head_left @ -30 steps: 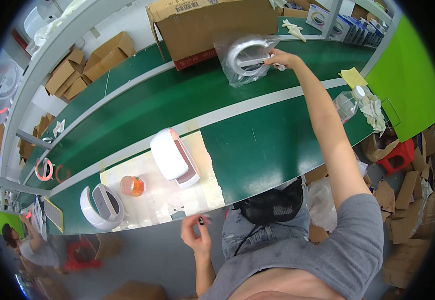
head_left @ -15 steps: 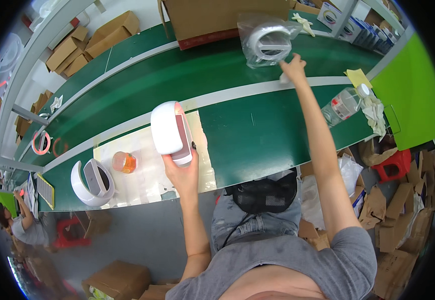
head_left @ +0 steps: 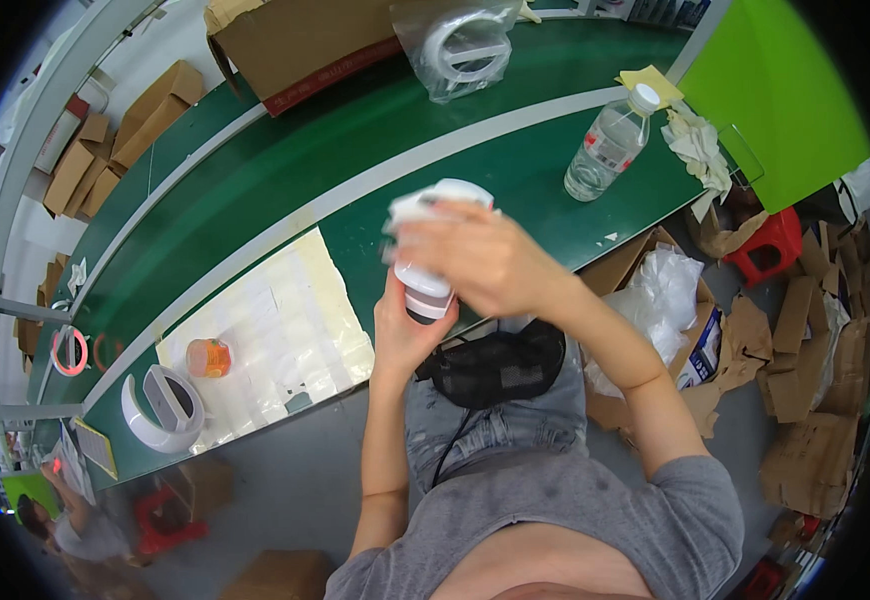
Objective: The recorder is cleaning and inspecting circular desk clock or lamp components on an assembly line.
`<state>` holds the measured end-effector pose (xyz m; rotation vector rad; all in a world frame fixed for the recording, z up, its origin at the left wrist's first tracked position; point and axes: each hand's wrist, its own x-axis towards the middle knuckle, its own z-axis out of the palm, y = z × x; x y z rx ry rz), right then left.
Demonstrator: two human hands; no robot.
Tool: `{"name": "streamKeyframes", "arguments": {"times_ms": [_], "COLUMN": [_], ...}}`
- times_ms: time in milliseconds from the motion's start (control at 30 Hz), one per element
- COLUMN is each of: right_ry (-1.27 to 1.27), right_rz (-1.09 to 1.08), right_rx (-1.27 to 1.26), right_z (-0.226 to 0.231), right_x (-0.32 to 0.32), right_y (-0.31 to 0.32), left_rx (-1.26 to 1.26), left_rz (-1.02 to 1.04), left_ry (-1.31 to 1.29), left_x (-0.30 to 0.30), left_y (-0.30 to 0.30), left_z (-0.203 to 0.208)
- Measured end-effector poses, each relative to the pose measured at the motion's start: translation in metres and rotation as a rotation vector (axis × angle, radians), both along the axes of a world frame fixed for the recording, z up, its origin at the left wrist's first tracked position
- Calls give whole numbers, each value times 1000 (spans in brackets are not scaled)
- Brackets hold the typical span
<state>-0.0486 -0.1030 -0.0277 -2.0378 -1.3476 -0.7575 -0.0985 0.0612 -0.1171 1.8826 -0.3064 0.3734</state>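
In my left hand (head_left: 410, 335), closed round its lower end, is a white rounded device (head_left: 422, 278) with a flat panel, held upright above the bench's front edge. My right hand (head_left: 480, 255), smeared by motion, lies across the device's upper part. A white wad that looks like cloth (head_left: 413, 206) is under its fingers. Much of the device is hidden behind this hand. To the left, an open white ring-shaped device (head_left: 167, 412) with a flat bar across it rests on the green bench, beside an orange-tinted jar (head_left: 209, 358) on a pale sheet (head_left: 295, 325).
A bagged white ring device (head_left: 465, 50) lies at the back near a large cardboard box (head_left: 305, 50). A clear bottle (head_left: 610, 145) stands to the right, near crumpled gloves (head_left: 697, 150). Below are cartons with plastic bags (head_left: 655, 300) and a red stool (head_left: 765, 245). Another person (head_left: 85, 530) is far left.
My right hand has come back from beside the bagged device to the device in my left hand, bringing the white wad. The left hand's device is nearer my body. The view has shifted right.
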Motion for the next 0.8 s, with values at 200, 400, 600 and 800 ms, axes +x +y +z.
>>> {"name": "streamKeyframes", "arguments": {"times_ms": [200, 400, 600, 800], "right_ry": [85, 122, 680, 113], "right_rz": [59, 1, -22, 37], "right_rx": [46, 55, 468, 78], "right_z": [-8, -1, -44, -6], "right_x": [9, 25, 41, 25], "right_y": [-14, -4, -28, -9], "left_rx": [63, 54, -13, -13], "left_rz": [15, 27, 38, -1], "left_ry": [-40, 41, 69, 50], "left_x": [7, 0, 4, 3], "left_y": [0, 1, -4, -4], "left_z": [-9, -9, -9, -5]}}
